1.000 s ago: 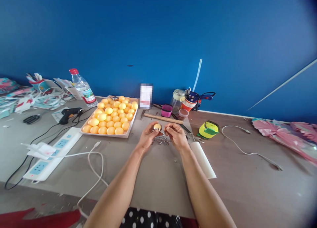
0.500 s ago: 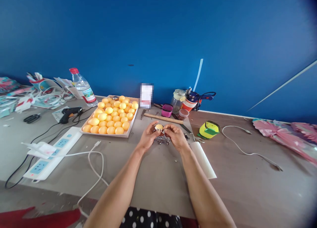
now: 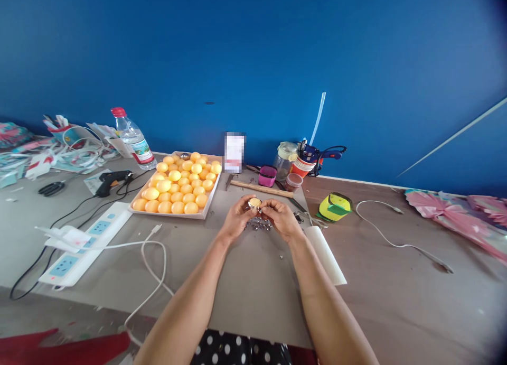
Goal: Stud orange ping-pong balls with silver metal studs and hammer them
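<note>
An orange ball with small silvery pieces around its edge (image 3: 254,202) is between my two hands, above the middle of the table. My left hand (image 3: 237,217) is closed round the ball's left side. My right hand (image 3: 279,217) is closed in a pinch at its right edge; what the fingertips hold is too small to tell. Small shiny metal pieces (image 3: 259,226) lie on the table just below the hands. A shallow box (image 3: 205,213) of orange balls (image 3: 177,197) stands to the left.
Behind the hands lie a wooden-handled hammer (image 3: 261,188), a purple container (image 3: 268,176) and jars. A white roll (image 3: 325,255) and a yellow-green object (image 3: 335,206) are on the right. A power strip (image 3: 83,249), white cable, glue gun (image 3: 113,183) and bottle (image 3: 137,143) are on the left.
My right fingertips have shifted very slightly against the edge of the ball. Both hands stay in nearly the same place.
</note>
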Demonstrator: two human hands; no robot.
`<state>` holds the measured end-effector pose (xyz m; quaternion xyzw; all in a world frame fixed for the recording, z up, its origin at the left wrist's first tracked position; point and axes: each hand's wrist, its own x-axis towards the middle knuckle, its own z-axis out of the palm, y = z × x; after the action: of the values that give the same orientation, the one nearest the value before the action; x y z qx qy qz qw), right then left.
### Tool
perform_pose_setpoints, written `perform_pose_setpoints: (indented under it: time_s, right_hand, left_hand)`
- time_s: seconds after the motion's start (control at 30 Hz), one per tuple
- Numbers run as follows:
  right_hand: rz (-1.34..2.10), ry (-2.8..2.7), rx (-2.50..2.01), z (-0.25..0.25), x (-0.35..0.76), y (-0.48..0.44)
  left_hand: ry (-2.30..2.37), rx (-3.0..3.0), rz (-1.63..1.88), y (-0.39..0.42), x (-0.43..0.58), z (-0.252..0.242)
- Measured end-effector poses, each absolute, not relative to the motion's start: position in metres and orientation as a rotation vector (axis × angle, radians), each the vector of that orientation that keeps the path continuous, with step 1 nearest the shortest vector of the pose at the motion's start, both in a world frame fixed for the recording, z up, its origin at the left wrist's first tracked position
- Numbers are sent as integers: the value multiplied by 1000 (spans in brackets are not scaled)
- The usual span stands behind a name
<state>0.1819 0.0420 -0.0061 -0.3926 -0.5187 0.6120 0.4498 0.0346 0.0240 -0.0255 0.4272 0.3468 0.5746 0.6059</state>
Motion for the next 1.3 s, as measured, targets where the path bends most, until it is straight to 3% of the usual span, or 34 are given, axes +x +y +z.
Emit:
perform_pose_setpoints:
  time_s: [0.67,0.87,1.13,1.3]
  right_hand:
    - [1411,-1196,-1061,-7,168,39]
    - [1578,-1108,-909,-12,178,46]
    - [688,-1831,-1536,-29,190,57]
    - [436,-2182,-1722,-26,179,45]
  left_hand:
    - [946,1046,1333,18,37,-17]
    - [825,903,1356,18,39,-19]
    - [735,767,1405,21,37,-17]
    - [716,703,1498,24,35,-17]
